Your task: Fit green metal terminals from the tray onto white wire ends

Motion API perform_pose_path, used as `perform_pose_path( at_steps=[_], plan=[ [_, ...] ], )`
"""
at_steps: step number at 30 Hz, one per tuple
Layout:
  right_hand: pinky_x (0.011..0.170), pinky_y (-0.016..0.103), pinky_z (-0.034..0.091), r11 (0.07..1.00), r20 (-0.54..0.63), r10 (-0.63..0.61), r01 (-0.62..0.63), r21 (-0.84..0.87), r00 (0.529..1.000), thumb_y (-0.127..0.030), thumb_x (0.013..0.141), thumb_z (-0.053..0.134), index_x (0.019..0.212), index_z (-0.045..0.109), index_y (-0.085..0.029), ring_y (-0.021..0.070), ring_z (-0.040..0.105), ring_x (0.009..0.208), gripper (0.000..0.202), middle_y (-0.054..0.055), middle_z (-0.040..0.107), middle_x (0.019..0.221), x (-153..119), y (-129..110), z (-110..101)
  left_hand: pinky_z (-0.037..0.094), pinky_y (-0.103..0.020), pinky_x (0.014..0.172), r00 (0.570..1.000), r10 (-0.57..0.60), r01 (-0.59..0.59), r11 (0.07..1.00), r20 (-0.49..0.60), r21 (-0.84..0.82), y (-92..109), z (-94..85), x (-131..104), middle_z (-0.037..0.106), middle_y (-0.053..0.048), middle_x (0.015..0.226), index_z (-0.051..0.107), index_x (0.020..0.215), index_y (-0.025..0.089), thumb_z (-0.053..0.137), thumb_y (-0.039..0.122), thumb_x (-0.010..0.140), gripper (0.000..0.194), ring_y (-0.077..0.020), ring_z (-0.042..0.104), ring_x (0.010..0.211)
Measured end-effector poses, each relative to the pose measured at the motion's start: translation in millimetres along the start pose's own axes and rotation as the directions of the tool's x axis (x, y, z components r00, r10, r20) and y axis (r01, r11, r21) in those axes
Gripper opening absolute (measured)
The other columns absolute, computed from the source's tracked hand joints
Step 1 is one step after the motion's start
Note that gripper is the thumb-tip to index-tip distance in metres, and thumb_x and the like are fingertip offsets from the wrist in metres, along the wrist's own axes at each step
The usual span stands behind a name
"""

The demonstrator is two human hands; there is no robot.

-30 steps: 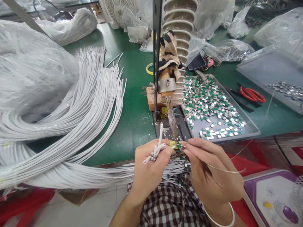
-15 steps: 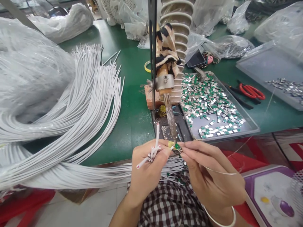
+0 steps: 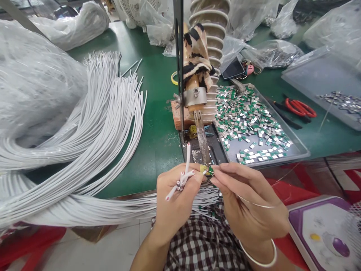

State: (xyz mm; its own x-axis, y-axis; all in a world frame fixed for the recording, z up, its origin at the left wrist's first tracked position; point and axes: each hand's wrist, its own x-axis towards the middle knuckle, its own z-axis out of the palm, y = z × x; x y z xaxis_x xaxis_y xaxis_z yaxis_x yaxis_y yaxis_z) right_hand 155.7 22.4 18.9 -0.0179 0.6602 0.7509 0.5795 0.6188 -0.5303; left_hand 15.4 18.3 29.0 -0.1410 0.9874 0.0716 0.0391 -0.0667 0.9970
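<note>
My left hand (image 3: pixel 176 199) is closed around several white cables (image 3: pixel 188 158) with pinkish cut ends, and one cable tip pokes out between thumb and finger. Something yellow covers its index fingertip. My right hand (image 3: pixel 251 199) pinches a small green circuit board (image 3: pixel 210 170) against that cable tip, together with a thin wire that loops over the hand. Just above the fingertips is the lower end of a soldering iron's metal tip (image 3: pixel 202 141); whether it touches the board is too small to tell. The iron's handle (image 3: pixel 197 64) is wrapped in patterned cloth and fixed to a black upright.
Long bundles of white cables (image 3: pixel 113 139) lie at left beside a large plastic bag (image 3: pixel 39 75). A tray (image 3: pixel 303 150) of small boards stands at right, with red-handled pliers (image 3: pixel 300 109) beyond. A ribbed hose (image 3: pixel 210 22) rises behind the iron. A purple-white device (image 3: pixel 318 229) is at lower right.
My right hand has shifted slightly left and up, bringing the green board closer to the iron's tip. The cables in my left hand have tilted a little. The whole view has moved slightly.
</note>
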Motion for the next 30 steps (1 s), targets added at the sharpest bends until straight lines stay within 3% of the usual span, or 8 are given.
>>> perform_pose_path(
  at_steps=[6,11,14,18,24,30],
  plan=[
    [0.085,0.022,0.061,0.997,0.066,0.01,-0.015,0.071,0.998,-0.002,0.08,0.071,0.101,0.072,-0.014,0.0119,0.071,0.089,0.024,0.005,0.073,0.101,-1,-3,-5,0.049,-0.019,0.075,0.999,-0.023,0.024,0.998,0.028,-0.066,-6,-3.7,-8,0.075,0.007,0.082,0.07,0.069,0.023,0.057,0.005,0.086,0.028,-0.011,0.066,0.079],
    [0.083,0.024,0.059,0.987,0.096,0.061,-0.074,0.141,0.994,-0.001,0.082,0.066,0.102,0.069,-0.014,0.0128,0.069,0.091,0.024,0.005,0.071,0.1,-6,-1,-8,0.049,-0.02,0.074,1.0,-0.02,0.021,1.0,0.024,-0.016,-8,-3.4,-11,0.074,0.006,0.079,0.068,0.068,0.022,0.056,0.003,0.084,0.028,-0.011,0.066,0.077],
    [0.075,0.021,0.057,0.974,0.136,0.176,-0.192,0.116,0.975,-0.004,0.088,0.057,0.101,0.068,-0.016,0.0101,0.067,0.081,0.021,0.001,0.071,0.087,-5,1,-6,0.049,-0.019,0.074,0.999,0.019,-0.02,1.0,0.03,0.021,-6,-2.7,-9,0.074,0.005,0.079,0.068,0.068,0.021,0.058,0.004,0.083,0.025,-0.0107,0.066,0.077],
    [0.068,0.013,0.054,0.935,0.182,0.301,-0.327,0.135,0.936,-0.009,0.087,0.065,0.094,0.068,-0.02,0.0052,0.064,0.07,0.014,-0.005,0.071,0.079,-1,0,-3,0.049,-0.017,0.074,0.998,0.052,-0.054,0.997,0.041,0.048,-4,-1.6,-5,0.074,0.005,0.081,0.07,0.071,0.021,0.058,0.004,0.084,0.024,-0.0098,0.067,0.077],
    [0.067,0.012,0.054,0.915,0.153,0.318,-0.345,0.208,0.936,-0.008,0.085,0.067,0.092,0.068,-0.022,0.0035,0.066,0.067,0.016,-0.007,0.072,0.079,4,-4,1,0.048,-0.014,0.069,0.997,0.074,-0.074,0.997,0.017,-0.005,1,1.6,1,0.074,0.007,0.078,0.072,0.07,0.023,0.054,0.001,0.085,0.033,-0.0078,0.066,0.073],
    [0.068,0.012,0.055,0.922,0.143,0.301,-0.326,0.21,0.943,-0.004,0.082,0.068,0.092,0.069,-0.02,0.004,0.066,0.069,0.019,-0.007,0.072,0.079,6,-5,1,0.048,-0.015,0.075,0.997,0.068,-0.067,0.998,0.028,-0.016,0,0.0,-2,0.075,0.007,0.084,0.072,0.074,0.025,0.054,0.0,0.087,0.034,-0.0083,0.066,0.081]
  ],
)
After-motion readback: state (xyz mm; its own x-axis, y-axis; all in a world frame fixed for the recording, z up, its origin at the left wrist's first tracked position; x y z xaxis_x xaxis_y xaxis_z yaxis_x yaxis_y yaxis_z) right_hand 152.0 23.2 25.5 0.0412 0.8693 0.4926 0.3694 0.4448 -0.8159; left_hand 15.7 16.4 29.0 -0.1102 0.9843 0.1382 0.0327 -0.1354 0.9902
